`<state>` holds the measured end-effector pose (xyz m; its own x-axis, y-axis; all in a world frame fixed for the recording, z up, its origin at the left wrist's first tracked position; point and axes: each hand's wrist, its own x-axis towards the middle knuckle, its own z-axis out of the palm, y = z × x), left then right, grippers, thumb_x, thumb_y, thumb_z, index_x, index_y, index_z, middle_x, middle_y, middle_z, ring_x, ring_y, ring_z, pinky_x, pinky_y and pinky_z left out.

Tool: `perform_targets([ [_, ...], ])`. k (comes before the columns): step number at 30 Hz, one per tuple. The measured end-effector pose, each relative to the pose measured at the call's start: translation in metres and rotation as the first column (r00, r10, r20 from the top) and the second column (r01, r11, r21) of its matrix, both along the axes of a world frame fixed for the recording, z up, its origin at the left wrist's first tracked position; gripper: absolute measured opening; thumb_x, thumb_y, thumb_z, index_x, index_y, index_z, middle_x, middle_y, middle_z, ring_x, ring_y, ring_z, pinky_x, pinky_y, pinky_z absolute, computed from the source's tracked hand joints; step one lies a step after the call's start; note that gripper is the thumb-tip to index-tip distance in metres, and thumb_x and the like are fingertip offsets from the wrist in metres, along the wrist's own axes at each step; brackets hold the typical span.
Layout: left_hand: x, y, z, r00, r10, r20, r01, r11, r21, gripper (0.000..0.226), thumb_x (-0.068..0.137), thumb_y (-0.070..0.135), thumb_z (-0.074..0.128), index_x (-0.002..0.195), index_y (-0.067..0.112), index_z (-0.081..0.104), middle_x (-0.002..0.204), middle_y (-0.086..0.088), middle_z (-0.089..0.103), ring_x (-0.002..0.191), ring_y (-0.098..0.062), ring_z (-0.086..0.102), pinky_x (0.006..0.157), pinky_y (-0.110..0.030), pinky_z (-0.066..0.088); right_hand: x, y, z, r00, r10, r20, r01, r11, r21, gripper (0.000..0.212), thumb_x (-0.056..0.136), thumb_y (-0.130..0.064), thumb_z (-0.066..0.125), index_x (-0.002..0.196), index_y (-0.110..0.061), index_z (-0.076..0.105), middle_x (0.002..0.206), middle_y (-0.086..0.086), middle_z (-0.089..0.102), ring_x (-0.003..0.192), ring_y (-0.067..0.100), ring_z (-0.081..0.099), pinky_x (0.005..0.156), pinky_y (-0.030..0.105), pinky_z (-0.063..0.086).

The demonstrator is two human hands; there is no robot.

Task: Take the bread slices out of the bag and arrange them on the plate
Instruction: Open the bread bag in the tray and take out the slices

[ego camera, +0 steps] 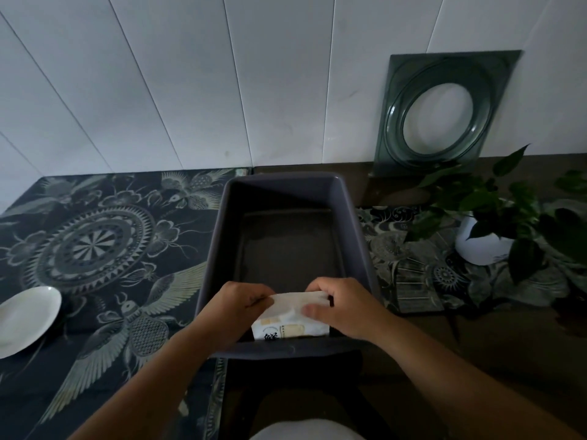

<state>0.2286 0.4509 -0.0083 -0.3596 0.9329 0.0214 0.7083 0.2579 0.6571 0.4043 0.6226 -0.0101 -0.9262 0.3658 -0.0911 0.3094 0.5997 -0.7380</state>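
Observation:
A white bread bag (pixel 293 319) with black print stands at the near end of a dark grey rectangular bin (pixel 219 223). My left hand (pixel 232 308) pinches the left side of the bag's top. My right hand (pixel 344 308) grips the right side, thumb across the front. The bag's top edge is stretched between the two hands. No bread slice is visible; the bag hides its contents. A white plate (pixel 23 319) lies on the patterned cloth at the far left, bare, partly cut off by the frame edge.
A dark cloth with a bird and mandala pattern (pixel 95 242) covers the left of the table. A potted green plant (pixel 495 223) in a white pot stands at the right. A green glass square dish (pixel 444 112) leans against the white tiled wall.

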Motion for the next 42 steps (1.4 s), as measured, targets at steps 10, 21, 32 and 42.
perform_targets([
  [10, 0.003, -0.003, -0.012, 0.858, -0.145, -0.493, 0.206, 0.976, 0.073, 0.055, 0.074, 0.004, 0.077, 0.121, 0.024, 0.057, 0.098, 0.000, 0.073, 0.084, -0.020, 0.066, 0.069, -0.032, 0.052, -0.011, 0.004, -0.010, 0.995, 0.030, -0.094, -0.014, 0.987, 0.162, 0.017, 0.096, -0.028, 0.059, 0.095, -0.018, 0.073, 0.074, -0.013, 0.064, 0.066, 0.000, 0.058, 0.056, 0.012, 0.037],
  [21, 0.011, 0.002, -0.005, 0.840, -0.133, -0.525, 0.203, 0.976, 0.076, 0.022, 0.083, 0.025, 0.069, 0.104, 0.017, 0.068, 0.108, -0.004, 0.069, 0.093, -0.025, 0.066, 0.070, -0.040, 0.053, -0.015, 0.011, -0.006, 0.999, -0.045, 0.014, 0.047, 0.982, -0.185, 0.017, 0.093, -0.030, 0.063, 0.080, -0.024, 0.072, 0.080, 0.002, 0.071, 0.068, 0.000, 0.060, 0.062, 0.018, 0.044],
  [32, 0.032, -0.003, 0.004, 0.811, -0.093, -0.578, 0.138, 0.990, 0.033, 0.019, 0.079, 0.026, 0.079, 0.094, 0.026, 0.067, 0.133, -0.013, 0.054, 0.124, -0.037, 0.045, 0.086, -0.055, 0.044, -0.054, 0.004, 0.036, 0.928, 0.147, 0.343, -0.298, 0.847, 0.441, 0.012, 0.087, -0.035, 0.061, 0.092, -0.028, 0.069, 0.076, -0.007, 0.059, 0.067, 0.015, 0.058, 0.052, 0.030, 0.042],
  [42, 0.041, -0.018, 0.000, 0.714, -0.376, -0.590, 0.397, 0.912, -0.102, 0.018, 0.093, 0.034, 0.055, 0.105, 0.025, 0.065, 0.105, 0.009, 0.072, 0.096, -0.011, 0.063, 0.098, -0.033, 0.034, -0.093, 0.023, 0.038, 0.980, 0.165, 0.112, -0.179, 0.485, 0.856, 0.010, 0.080, -0.023, 0.072, 0.074, -0.022, 0.064, 0.064, -0.002, 0.046, 0.062, 0.019, 0.045, 0.057, 0.035, 0.031],
])
